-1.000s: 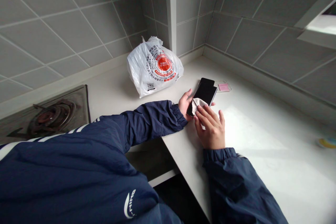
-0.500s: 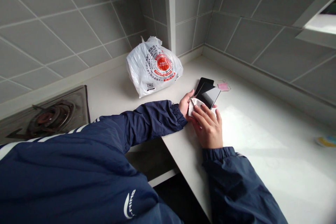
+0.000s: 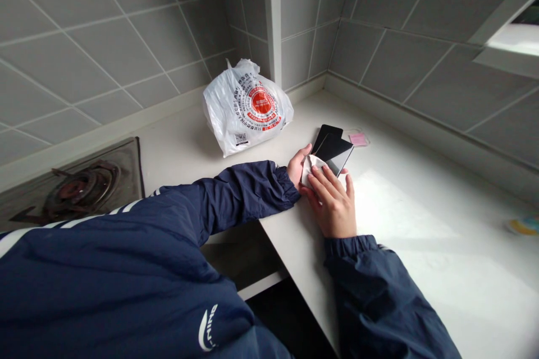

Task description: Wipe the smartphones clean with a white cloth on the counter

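A black phone (image 3: 336, 151) lies tilted at the edge of my hands on the white counter (image 3: 412, 219). My left hand (image 3: 296, 166) grips the phone's near end, thumb up along its left side. My right hand (image 3: 332, 202) has its fingers pressed flat on a small white cloth (image 3: 310, 167) that covers the phone's lower part. A second black flat slab (image 3: 326, 132) lies just behind the phone, partly hidden by it.
A white plastic bag (image 3: 246, 105) with red print stands at the back by the wall corner. A small pink packet (image 3: 359, 138) lies right of the phones. A gas burner (image 3: 80, 185) is at the left. A yellow-blue object (image 3: 524, 226) sits at the far right.
My right hand has slid the cloth down and left along the phone, from its middle to its near end. The phone has tilted slightly, showing more of the slab behind it.
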`<state>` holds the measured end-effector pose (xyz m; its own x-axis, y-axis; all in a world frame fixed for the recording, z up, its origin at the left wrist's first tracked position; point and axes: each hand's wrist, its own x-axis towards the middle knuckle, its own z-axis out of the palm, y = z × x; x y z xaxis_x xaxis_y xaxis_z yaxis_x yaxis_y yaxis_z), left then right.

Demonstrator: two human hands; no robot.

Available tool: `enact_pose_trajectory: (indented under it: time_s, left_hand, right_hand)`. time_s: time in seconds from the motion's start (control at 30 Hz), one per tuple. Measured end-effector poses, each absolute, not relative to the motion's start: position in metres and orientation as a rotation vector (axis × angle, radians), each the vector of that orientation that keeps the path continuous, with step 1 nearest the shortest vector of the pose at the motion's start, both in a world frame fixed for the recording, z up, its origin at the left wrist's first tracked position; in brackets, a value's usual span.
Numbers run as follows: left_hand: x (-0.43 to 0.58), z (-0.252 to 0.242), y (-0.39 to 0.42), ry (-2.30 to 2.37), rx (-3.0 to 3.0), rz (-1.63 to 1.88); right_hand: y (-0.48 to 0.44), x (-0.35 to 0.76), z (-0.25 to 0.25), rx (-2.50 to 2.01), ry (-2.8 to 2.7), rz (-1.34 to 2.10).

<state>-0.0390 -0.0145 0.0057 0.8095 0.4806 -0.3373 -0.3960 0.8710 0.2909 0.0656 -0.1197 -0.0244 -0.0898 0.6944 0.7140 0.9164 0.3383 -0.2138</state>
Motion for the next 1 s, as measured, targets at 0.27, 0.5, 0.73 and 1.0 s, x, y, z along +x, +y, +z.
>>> enact_pose_trajectory:
  time_s: [0.27,0.5,0.73,1.0]
  left_hand:
    - [-0.0425,0.013,-0.0127,0.328,0.192,0.388]
    - [-0.0414,0.015,-0.0146,0.355,0.201,0.432]
    - [-0.0408,0.0125,-0.0153,0.339,0.207,0.446]
    - [-0.0372,0.0138,-0.0192,0.344,0.129,0.503]
  right_hand:
    - [-0.1203,0.0682,-0.0276,-1.445,-1.781,-0.422]
    - [-0.119,0.0679,-0.0275,-1.477,-1.728,-0.435]
    - [-0.1185,0.0685,-0.0303,-1.512,-1.76,-0.381]
    - [-0.1186,0.0684,-0.0281,-1.469,-1.83,-0.299]
